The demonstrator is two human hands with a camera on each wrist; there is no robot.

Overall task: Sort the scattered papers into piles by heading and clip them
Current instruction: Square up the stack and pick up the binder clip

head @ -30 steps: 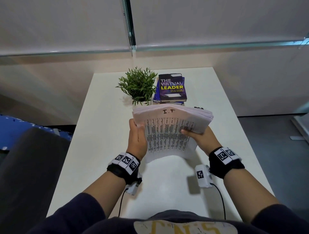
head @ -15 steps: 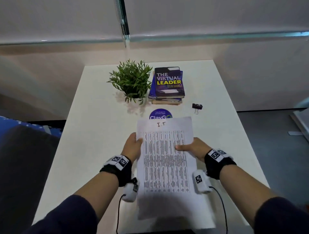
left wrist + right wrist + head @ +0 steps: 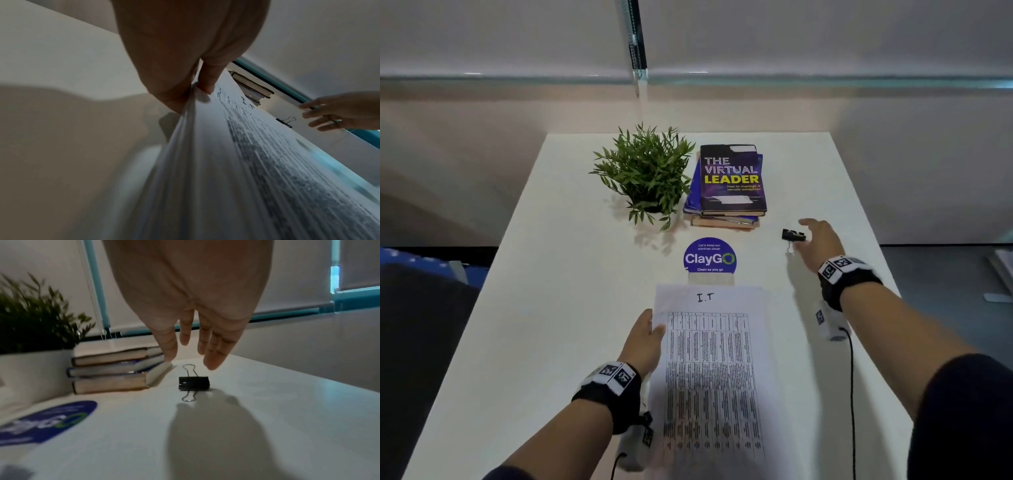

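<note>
A stack of printed papers (image 3: 714,370) headed "I.T" lies lengthwise on the white table (image 3: 551,308) in front of me. My left hand (image 3: 645,337) pinches its left edge, thumb on top; the left wrist view shows the papers (image 3: 236,162) held between thumb and fingers (image 3: 205,81). A black binder clip (image 3: 792,236) sits on the table to the right of the books. My right hand (image 3: 816,240) hovers just over it with fingers spread. In the right wrist view the clip (image 3: 193,382) lies below the fingertips (image 3: 213,360), not touched.
A potted green plant (image 3: 647,171) and a pile of books (image 3: 729,185) stand at the far middle of the table. A round blue ClayGo sticker (image 3: 709,257) lies between them and the papers. A dark chair (image 3: 417,342) is at the left.
The paper stack went from being held up in both hands to lying flat on the table. My right hand let go of it and reached forward-right to the binder clip.
</note>
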